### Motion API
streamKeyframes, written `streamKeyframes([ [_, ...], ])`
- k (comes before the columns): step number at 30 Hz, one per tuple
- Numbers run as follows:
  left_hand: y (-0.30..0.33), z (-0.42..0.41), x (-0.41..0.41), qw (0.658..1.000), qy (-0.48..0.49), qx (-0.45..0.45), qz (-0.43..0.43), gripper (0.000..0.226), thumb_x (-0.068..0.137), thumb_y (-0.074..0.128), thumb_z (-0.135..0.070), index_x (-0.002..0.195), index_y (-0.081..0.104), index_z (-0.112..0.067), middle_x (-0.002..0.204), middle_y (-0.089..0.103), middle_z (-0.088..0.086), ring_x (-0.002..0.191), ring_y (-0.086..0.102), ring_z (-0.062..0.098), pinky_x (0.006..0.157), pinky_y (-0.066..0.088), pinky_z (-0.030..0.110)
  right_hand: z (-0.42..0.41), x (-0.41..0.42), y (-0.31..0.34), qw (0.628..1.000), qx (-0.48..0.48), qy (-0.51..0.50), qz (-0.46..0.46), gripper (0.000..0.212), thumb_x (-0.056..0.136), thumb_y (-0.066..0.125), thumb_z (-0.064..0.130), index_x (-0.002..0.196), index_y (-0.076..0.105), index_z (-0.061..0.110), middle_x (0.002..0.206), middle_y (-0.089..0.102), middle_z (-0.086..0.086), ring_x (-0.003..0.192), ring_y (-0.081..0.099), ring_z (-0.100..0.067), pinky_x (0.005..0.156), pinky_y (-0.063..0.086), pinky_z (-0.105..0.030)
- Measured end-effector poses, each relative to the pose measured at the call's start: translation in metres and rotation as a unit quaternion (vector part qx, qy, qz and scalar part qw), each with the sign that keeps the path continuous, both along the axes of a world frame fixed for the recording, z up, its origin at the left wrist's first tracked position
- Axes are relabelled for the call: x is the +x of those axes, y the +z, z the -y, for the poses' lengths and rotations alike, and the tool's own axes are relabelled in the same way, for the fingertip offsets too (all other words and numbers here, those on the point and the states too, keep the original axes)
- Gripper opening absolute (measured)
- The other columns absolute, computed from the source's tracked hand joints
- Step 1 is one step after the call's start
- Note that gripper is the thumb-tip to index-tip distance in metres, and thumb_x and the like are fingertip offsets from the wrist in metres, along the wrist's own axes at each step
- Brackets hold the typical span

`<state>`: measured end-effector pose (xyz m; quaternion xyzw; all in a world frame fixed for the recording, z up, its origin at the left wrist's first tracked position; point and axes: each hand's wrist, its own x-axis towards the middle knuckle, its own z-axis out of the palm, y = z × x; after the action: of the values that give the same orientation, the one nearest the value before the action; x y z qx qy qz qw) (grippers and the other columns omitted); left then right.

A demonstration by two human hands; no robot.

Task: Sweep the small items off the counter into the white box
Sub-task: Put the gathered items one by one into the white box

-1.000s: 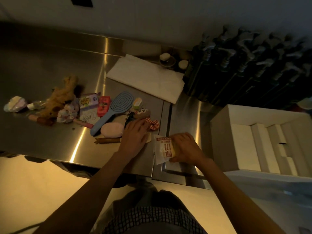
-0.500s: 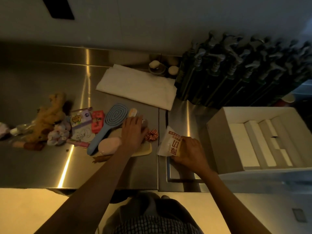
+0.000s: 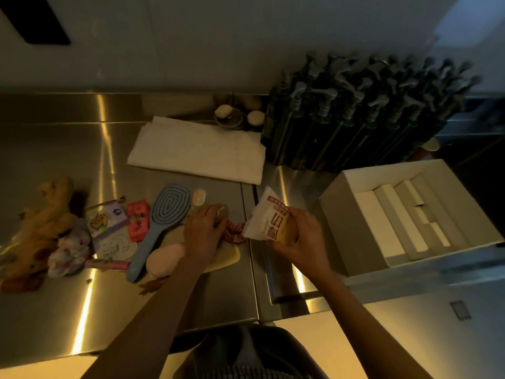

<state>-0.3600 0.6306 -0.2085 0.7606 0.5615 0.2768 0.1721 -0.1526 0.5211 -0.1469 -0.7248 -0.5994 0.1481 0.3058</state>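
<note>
Packet (image 3: 269, 220) now lifted off counter (image 3: 68, 149) by right hand (image 3: 299, 236), nearer white box (image 3: 336, 212)

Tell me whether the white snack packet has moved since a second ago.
Yes. The right hand has lifted the white snack packet off the counter and carried it toward the white box.

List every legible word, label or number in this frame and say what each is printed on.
"山" and a second large red character, not surely readable: on the white packet held in the right hand.
Small red banner line on that packet: too blurred.
Red sachet and cartoon card: print too small to read.
Nothing else legible.
</note>
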Motion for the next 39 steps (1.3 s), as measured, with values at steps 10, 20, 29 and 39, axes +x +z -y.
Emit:
streamKeyframes([
  [10,0.073,-0.010,0.021,0.992,-0.036,0.071,0.099,0.033,0.079,0.075,-0.019,0.110,0.068,-0.011,0.103,0.068,0.007,0.097,0.059,0.023,0.085,0.048,0.036,-0.018,0.023,0.056,0.988,0.151,-0.013,0.032,0.073,0.067,0.073,0.051,0.128,0.041,0.027,0.116,0.041,0.018,0.105,0.042,0.002,0.086,0.047,-0.033],
  [20,0.182,0.019,0.111,0.952,-0.086,0.272,0.115,0.037,0.079,0.072,-0.021,0.113,0.066,-0.006,0.108,0.067,0.009,0.102,0.057,0.019,0.088,0.044,0.024,-0.002,0.129,0.126,0.967,0.248,-0.016,0.055,0.073,0.068,0.069,0.049,0.129,0.037,0.023,0.121,0.046,0.002,0.107,0.048,-0.014,0.084,0.049,-0.041],
  [29,0.172,0.084,0.267,0.969,-0.117,0.201,0.086,0.038,0.077,0.077,-0.019,0.113,0.067,-0.014,0.109,0.067,0.003,0.102,0.057,0.016,0.087,0.043,0.022,0.064,0.282,0.121,0.978,0.196,-0.052,0.039,0.076,0.066,0.080,0.039,0.129,0.042,0.021,0.120,0.048,0.005,0.109,0.046,-0.013,0.089,0.046,-0.046],
  [39,0.111,0.100,0.350,0.991,-0.131,0.025,-0.008,0.032,0.084,0.069,-0.027,0.113,0.067,-0.013,0.111,0.068,0.007,0.106,0.057,0.027,0.079,0.040,0.029,0.095,0.347,0.081,0.993,0.102,-0.044,0.037,0.077,0.067,0.079,0.047,0.130,0.042,0.023,0.118,0.054,0.002,0.105,0.044,-0.006,0.091,0.045,-0.040],
])
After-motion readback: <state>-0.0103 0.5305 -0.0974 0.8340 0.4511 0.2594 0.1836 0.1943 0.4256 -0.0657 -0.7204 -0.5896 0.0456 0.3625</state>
